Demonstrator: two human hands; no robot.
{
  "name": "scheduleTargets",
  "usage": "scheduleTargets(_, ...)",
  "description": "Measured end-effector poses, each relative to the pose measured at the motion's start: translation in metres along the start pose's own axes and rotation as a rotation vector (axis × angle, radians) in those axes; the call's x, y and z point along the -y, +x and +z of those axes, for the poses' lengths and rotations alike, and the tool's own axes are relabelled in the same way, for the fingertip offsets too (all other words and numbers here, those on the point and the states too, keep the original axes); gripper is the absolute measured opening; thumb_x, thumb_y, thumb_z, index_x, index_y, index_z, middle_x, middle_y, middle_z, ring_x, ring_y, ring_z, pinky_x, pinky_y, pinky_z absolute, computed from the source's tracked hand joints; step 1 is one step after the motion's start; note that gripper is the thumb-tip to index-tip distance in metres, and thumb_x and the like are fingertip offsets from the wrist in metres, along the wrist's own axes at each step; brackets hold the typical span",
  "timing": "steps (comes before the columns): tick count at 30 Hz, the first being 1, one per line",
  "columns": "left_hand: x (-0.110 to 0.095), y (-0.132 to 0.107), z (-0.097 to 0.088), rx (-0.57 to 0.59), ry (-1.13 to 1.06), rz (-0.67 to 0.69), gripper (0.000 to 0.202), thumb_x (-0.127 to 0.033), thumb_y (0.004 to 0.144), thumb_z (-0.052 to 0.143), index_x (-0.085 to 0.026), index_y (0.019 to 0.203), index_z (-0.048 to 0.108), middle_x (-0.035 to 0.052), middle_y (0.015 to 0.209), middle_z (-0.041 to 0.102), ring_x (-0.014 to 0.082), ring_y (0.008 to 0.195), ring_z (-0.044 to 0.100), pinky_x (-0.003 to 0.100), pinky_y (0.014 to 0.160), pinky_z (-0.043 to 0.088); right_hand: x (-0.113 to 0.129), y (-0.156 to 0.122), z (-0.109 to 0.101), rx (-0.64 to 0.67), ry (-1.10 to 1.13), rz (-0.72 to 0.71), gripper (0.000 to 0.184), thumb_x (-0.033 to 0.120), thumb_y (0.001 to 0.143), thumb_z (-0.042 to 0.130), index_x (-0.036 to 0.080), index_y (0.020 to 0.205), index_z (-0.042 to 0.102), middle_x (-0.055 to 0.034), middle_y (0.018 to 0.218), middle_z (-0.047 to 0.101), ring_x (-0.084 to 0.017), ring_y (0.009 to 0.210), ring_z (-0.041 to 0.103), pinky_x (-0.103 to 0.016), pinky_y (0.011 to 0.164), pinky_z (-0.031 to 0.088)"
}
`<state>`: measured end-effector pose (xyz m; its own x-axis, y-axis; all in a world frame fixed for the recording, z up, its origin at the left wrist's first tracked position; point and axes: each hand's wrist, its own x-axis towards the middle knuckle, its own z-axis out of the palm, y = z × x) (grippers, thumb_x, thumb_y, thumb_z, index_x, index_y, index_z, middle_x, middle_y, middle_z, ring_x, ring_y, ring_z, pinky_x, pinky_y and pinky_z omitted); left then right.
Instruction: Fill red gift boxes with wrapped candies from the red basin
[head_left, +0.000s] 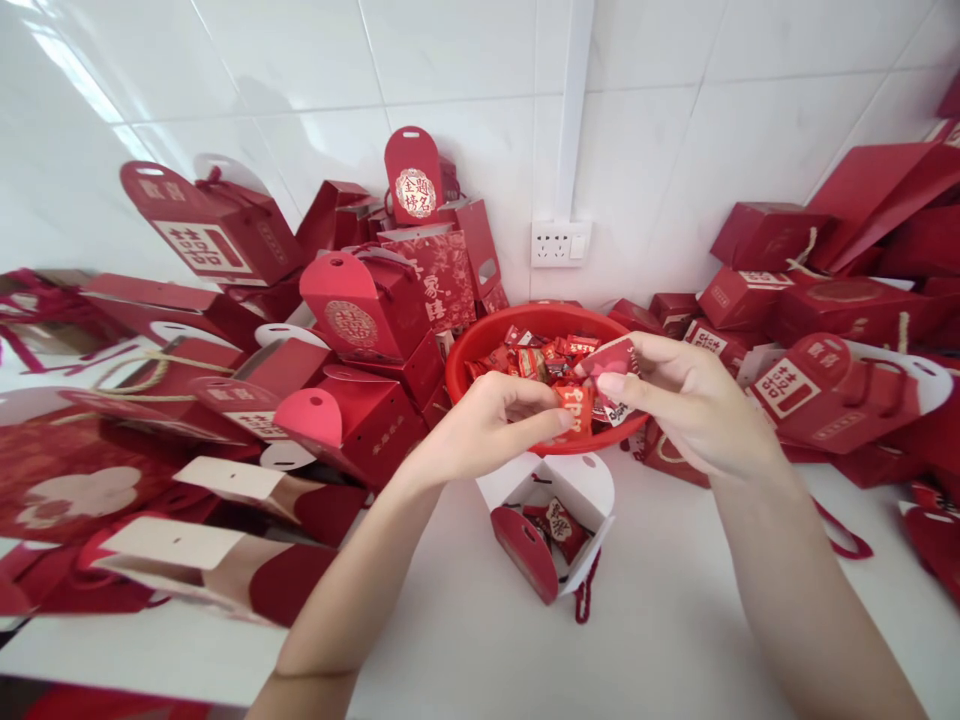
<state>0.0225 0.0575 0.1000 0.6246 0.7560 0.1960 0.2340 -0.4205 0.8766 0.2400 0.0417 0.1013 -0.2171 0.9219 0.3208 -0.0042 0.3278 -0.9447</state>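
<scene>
Over the front rim of a red plastic basin full of wrapped candies, both my hands are at work. My left hand is closed, thumb and fingers pinching an orange-red candy packet. Between the thumb and fingers of my right hand are a red candy packet and, beneath it, a whitish wrapper. Just in front of the basin stands an open gift box, white inside, with a red flap and a dark red cord. A few wrapped candies lie in it.
Red gift boxes crowd the left side in stacks, some with flaps open. More red boxes are piled on the right. A white tiled wall with a socket stands behind. The white table spreads in front.
</scene>
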Motion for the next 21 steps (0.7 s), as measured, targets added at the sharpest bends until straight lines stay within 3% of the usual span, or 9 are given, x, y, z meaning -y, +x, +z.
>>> scheduleTargets(5,-0.003,-0.005,-0.011,0.365,0.2,-0.056,0.019,-0.027,0.089,0.066,-0.013,0.081,0.077,0.0021,0.075,0.073,0.0125,0.068,0.063,0.02,0.065,0.046,0.002,-0.001,-0.003,-0.045,-0.017,0.01,0.017,0.035,0.08,0.082,0.022,0.089,0.077,0.0009,0.074,0.07,-0.014,0.067,0.063,-0.028,0.066,0.052)
scheduleTargets(9,-0.004,-0.004,-0.011,0.463,0.37,-0.057,0.021,-0.02,0.092,0.059,-0.014,0.082,0.077,0.0015,0.074,0.074,0.0119,0.067,0.064,0.02,0.067,0.045,0.007,-0.002,0.0,0.014,-0.102,0.021,0.016,0.036,0.082,0.08,0.022,0.088,0.076,0.001,0.071,0.069,-0.014,0.063,0.064,-0.028,0.061,0.052)
scheduleTargets(13,-0.004,-0.007,-0.015,0.544,0.57,-0.107,0.014,-0.026,0.084,0.071,-0.019,0.093,0.078,0.0017,0.087,0.075,0.0159,0.078,0.066,0.022,0.069,0.043,0.012,-0.003,0.004,0.085,-0.2,0.067,0.015,0.035,0.081,0.079,0.021,0.083,0.072,0.0001,0.072,0.07,-0.015,0.064,0.066,-0.028,0.06,0.053)
scheduleTargets(17,-0.002,-0.012,-0.025,0.579,0.645,-0.114,0.058,-0.032,0.072,0.083,-0.025,0.127,0.067,0.0034,0.116,0.072,0.0219,0.1,0.066,0.025,0.082,0.046,0.012,-0.006,0.01,0.161,-0.269,0.108,0.014,0.03,0.083,0.075,0.021,0.077,0.067,0.0001,0.074,0.07,-0.016,0.068,0.067,-0.03,0.066,0.054)
scheduleTargets(21,-0.003,-0.011,-0.027,0.62,0.73,-0.17,0.067,-0.035,0.066,0.088,-0.022,0.127,0.065,0.0042,0.112,0.07,0.0233,0.099,0.065,0.026,0.082,0.046,0.004,-0.009,0.024,0.303,-0.251,0.163,0.005,0.023,0.085,0.071,0.021,0.084,0.066,0.0,0.081,0.074,-0.018,0.078,0.071,-0.03,0.073,0.054)
